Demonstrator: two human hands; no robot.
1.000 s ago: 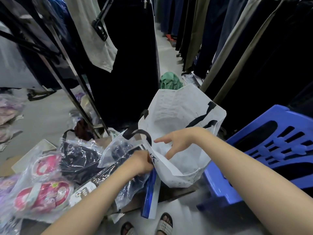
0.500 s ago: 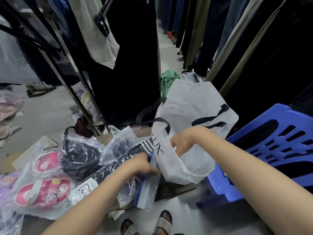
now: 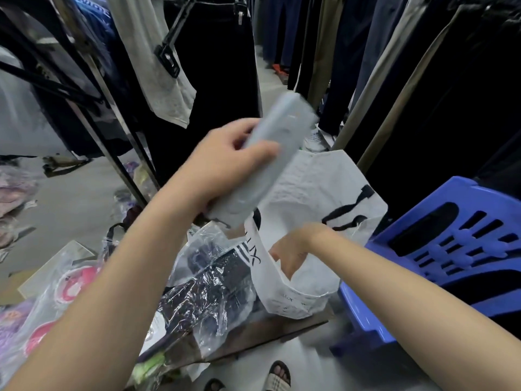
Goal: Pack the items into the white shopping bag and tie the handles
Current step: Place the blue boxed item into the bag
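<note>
The white shopping bag [image 3: 315, 190] with black handles stands open on a low board, just left of a blue plastic chair. My right hand [image 3: 293, 251] grips the bag's near rim from inside and holds its mouth open. My left hand [image 3: 225, 156] is raised above the bag and is closed around a flat pale grey-blue packet [image 3: 270, 159], blurred by motion and tilted over the bag's mouth. Dark clothes in clear plastic wrapping [image 3: 214, 292] lie on the board left of the bag.
A blue plastic chair [image 3: 451, 249] stands close on the right. Pink sandals in plastic [image 3: 70, 286] lie at the lower left. A black clothes rack [image 3: 107, 153] rises on the left, hanging trousers [image 3: 366, 66] fill the back and right. My sandalled feet [image 3: 277, 376] show at the bottom.
My left hand has lifted the flat packet from beside the bag up above its mouth. My right hand has slid lower inside the bag's rim, keeping it open.
</note>
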